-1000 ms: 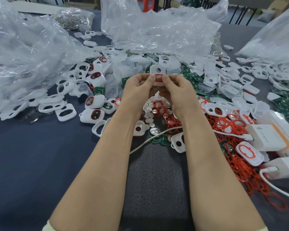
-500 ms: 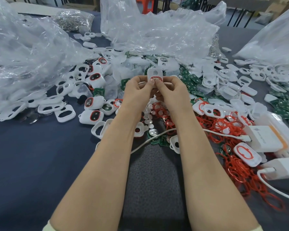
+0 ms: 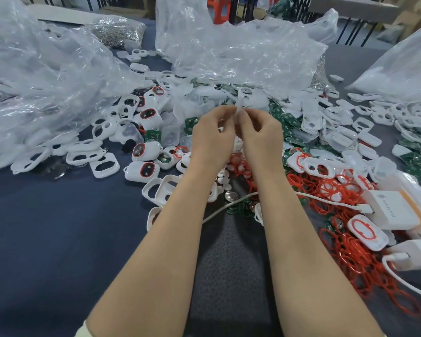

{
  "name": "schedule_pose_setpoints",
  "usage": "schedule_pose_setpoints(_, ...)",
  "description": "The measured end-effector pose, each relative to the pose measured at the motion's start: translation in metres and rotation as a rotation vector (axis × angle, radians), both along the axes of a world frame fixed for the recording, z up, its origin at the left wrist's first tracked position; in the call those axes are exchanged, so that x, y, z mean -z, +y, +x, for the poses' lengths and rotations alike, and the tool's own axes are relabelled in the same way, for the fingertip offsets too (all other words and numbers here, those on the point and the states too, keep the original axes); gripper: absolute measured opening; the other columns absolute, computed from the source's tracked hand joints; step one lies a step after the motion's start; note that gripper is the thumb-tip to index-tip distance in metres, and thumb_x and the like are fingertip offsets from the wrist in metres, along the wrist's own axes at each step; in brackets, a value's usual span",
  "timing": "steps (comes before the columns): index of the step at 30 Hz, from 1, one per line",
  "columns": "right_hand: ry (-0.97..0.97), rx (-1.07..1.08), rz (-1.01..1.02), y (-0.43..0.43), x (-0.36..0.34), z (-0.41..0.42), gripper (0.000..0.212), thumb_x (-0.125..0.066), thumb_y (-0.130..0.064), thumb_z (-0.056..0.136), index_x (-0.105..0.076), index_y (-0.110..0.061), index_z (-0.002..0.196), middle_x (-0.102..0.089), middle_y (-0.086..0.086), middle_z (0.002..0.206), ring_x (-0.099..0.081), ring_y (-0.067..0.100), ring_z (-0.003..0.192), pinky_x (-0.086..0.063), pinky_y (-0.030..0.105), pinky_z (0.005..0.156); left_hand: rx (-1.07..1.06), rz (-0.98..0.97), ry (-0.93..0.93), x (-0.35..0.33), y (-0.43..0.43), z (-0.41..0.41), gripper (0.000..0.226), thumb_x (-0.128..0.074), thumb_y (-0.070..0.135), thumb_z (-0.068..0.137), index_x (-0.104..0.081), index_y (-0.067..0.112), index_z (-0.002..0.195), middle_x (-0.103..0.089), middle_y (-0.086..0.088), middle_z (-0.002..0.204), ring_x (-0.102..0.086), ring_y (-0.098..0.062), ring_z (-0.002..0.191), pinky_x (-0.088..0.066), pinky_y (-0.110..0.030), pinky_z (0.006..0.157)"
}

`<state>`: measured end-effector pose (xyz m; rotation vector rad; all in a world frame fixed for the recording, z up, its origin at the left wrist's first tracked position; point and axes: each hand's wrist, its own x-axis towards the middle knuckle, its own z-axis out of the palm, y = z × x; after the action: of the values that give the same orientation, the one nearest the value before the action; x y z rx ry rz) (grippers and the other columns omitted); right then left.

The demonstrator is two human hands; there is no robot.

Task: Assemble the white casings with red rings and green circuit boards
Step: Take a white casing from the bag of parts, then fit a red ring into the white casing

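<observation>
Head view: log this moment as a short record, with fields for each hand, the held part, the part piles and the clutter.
left hand: pinches the white casing at its fingertips
right hand: pinches the same casing from the other side
held part: raised above the table, seen edge-on, blurred
red rings: loose pile on the right
green circuit boards: scattered beyond the hands
plastic bags: crumpled at the back
charger: on the right, cable plugged in

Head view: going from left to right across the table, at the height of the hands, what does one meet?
From the left: clear plastic bag → finished casing with red ring → left hand → white casing pinched by both hands → right hand → loose red rings → white charger.
</observation>
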<state>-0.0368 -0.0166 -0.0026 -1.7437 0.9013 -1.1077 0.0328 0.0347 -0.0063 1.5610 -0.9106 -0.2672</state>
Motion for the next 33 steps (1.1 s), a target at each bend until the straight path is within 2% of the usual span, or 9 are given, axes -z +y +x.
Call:
schedule_pose_setpoints(4,-0.011,-0.076,0.014,0.006,-0.006,0.017,0.02,-0.053,-0.024,0.097,-0.068,-0.01,0.1,-0.071,0.009,0.098,-0.067,0.023,0.095,-0.052,0.045,0.089,-0.06,-0.023,0.037,-0.007,0.006,0.01,0.013,-0.057,0.013,0.092,-0.063,0.017,0.103,-0.063,-0.008,0.112,-0.061,-0.017,0.103,-0.049,-0.034,0.095)
schedule_pose_setpoints(9,-0.053,-0.149,0.15,0.014,-0.012,0.05,0.024,-0.051,-0.015,0.098,-0.068,-0.001,0.091,-0.07,0.019,0.089,-0.069,0.031,0.086,-0.056,0.05,0.082,-0.188,-0.063,0.294,-0.018,0.032,0.036,0.024,-0.067,0.022,0.088,-0.055,0.017,0.109,-0.064,0.003,0.102,-0.064,-0.012,0.094,-0.055,-0.028,0.085)
schedule_pose_setpoints(14,0.048,-0.278,0.022,0.049,-0.012,0.087,0.027,-0.054,-0.022,0.096,-0.07,-0.008,0.079,-0.066,0.01,0.069,-0.065,0.028,0.069,-0.055,0.04,0.07,-0.382,0.03,0.216,-0.019,0.067,0.077,0.019,-0.055,0.023,0.095,-0.065,0.01,0.085,-0.063,-0.003,0.074,-0.059,-0.023,0.071,-0.053,-0.04,0.074)
schedule_pose_setpoints(16,0.179,-0.296,-0.163,0.061,-0.009,0.101,0.026,-0.054,-0.025,0.096,-0.071,-0.009,0.086,-0.067,0.007,0.077,-0.062,0.025,0.077,-0.047,0.035,0.071,-0.51,-0.003,0.255,-0.017,0.08,0.094,0.02,-0.051,0.022,0.097,-0.058,0.011,0.082,-0.067,-0.013,0.089,-0.065,-0.03,0.083,-0.054,-0.044,0.081)
schedule_pose_setpoints(18,0.474,-0.331,-0.401,0.073,-0.003,0.113,0.025,-0.053,-0.027,0.095,-0.071,-0.013,0.105,-0.068,0.009,0.101,-0.061,0.026,0.094,-0.047,0.034,0.081,-0.553,-0.104,0.362,-0.018,0.091,0.105,0.022,-0.046,0.02,0.099,-0.05,0.016,0.078,-0.068,-0.018,0.097,-0.07,-0.029,0.085,-0.058,-0.04,0.071)
schedule_pose_setpoints(20,0.792,-0.323,-0.573,0.083,0.004,0.122,0.028,-0.051,-0.03,0.095,-0.063,-0.02,0.118,-0.06,0.01,0.117,-0.054,0.03,0.11,-0.045,0.037,0.089,-0.544,-0.206,0.456,-0.019,0.095,0.108,0.022,-0.043,0.018,0.101,-0.048,0.016,0.08,-0.068,-0.013,0.088,-0.072,-0.017,0.066,-0.052,-0.024,0.05)
schedule_pose_setpoints(22,0.903,-0.31,-0.594,0.09,0.006,0.125,0.031,-0.049,-0.03,0.094,-0.055,-0.017,0.122,-0.053,0.012,0.126,-0.044,0.033,0.12,-0.037,0.042,0.096,-0.508,-0.257,0.511,-0.02,0.094,0.103,0.019,-0.043,0.016,0.102,-0.052,0.01,0.087,-0.068,-0.008,0.079,-0.066,-0.007,0.051,-0.044,-0.016,0.041)
schedule_pose_setpoints(29,0.989,-0.375,-0.59,0.09,0.001,0.122,0.031,-0.045,-0.02,0.093,-0.053,-0.019,0.123,-0.056,0.009,0.121,-0.043,0.032,0.119,-0.033,0.045,0.096,-0.496,-0.334,0.632,-0.022,0.084,0.094,0.01,-0.045,0.014,0.099,-0.053,0.01,0.094,-0.072,-0.009,0.091,-0.065,-0.005,0.056,-0.043,-0.018,0.045)
schedule_pose_setpoints(33,0.651,-0.41,-0.363,0.078,-0.002,0.105,0.02,-0.051,-0.02,0.094,-0.066,-0.015,0.105,-0.067,0.009,0.104,-0.059,0.029,0.099,-0.044,0.035,0.084,-0.493,-0.316,0.564,-0.025,0.074,0.085,0.012,-0.053,0.005,0.093,-0.054,0.008,0.105,-0.069,-0.003,0.085,-0.062,-0.001,0.053,-0.049,-0.021,0.053)
